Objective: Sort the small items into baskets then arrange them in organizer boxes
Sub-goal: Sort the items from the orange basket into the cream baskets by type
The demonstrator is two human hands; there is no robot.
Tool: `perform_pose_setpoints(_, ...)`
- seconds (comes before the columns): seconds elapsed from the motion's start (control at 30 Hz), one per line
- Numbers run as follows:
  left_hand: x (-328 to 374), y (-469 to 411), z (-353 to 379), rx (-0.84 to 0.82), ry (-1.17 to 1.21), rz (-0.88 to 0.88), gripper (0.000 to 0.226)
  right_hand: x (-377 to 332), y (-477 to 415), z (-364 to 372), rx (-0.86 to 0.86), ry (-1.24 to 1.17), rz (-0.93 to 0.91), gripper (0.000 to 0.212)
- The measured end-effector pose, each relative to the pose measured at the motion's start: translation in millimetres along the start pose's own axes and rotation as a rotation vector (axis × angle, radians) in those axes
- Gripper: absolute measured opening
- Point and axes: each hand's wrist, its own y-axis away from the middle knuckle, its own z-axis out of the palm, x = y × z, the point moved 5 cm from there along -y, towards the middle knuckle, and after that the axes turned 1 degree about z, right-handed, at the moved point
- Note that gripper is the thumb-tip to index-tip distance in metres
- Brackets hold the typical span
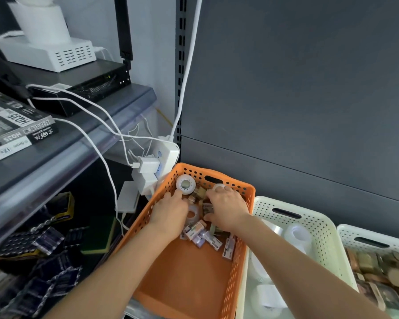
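An orange perforated basket [237,256] stands in front of me, with small items heaped at its far end: a white tape roll [185,184], a clear tape roll [193,214] and several small boxed packets [203,236]. My left hand [171,212] reaches into the heap, its fingertips touching the white roll. My right hand [226,208] lies over the pile with fingers curled down around small items, a second white roll [218,186] at its fingertips. What the right hand holds is hidden.
A cream basket [325,229] with tape rolls stands to the right, and another cream basket [346,231] with brownish items beyond it. A power strip [168,155] with chargers and cables hangs at the left. Grey shelves [55,157] carry devices and battery packs.
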Motion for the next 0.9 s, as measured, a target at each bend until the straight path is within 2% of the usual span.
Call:
perform_pose_setpoints(0.17,-2,2,1,-0.048,-0.092,-0.004,0.038,-1,5,-2,0.033,-0.047,-0.003,0.047)
perform_pose_setpoints(0.3,0,9,1,-0.141,-0.164,0.025,0.035,1,14,-10,0.122,-0.255,0.009,0.045)
perform_pose_setpoints(0.4,0,14,-14,-0.097,0.063,-0.016,0.039,6,27,-19,0.202,-0.434,0.032,0.047)
perform_pose_setpoints(0.5,4,19,-40,0.060,0.351,-0.042,0.046,17,43,-28,0.288,-0.511,0.060,0.047)
perform_pose_setpoints(0.67,43,31,-66,0.188,0.791,-0.011,0.049,49,83,-44,0.432,-0.684,0.156,0.037)
perform_pose_setpoints(0.77,78,34,-72,0.194,0.872,0.025,0.047,75,117,-51,0.529,-0.720,0.190,0.032)
perform_pose_setpoints(0.9,140,37,-78,0.188,0.983,0.132,0.049,121,165,-57,0.615,-0.692,0.283,0.036)
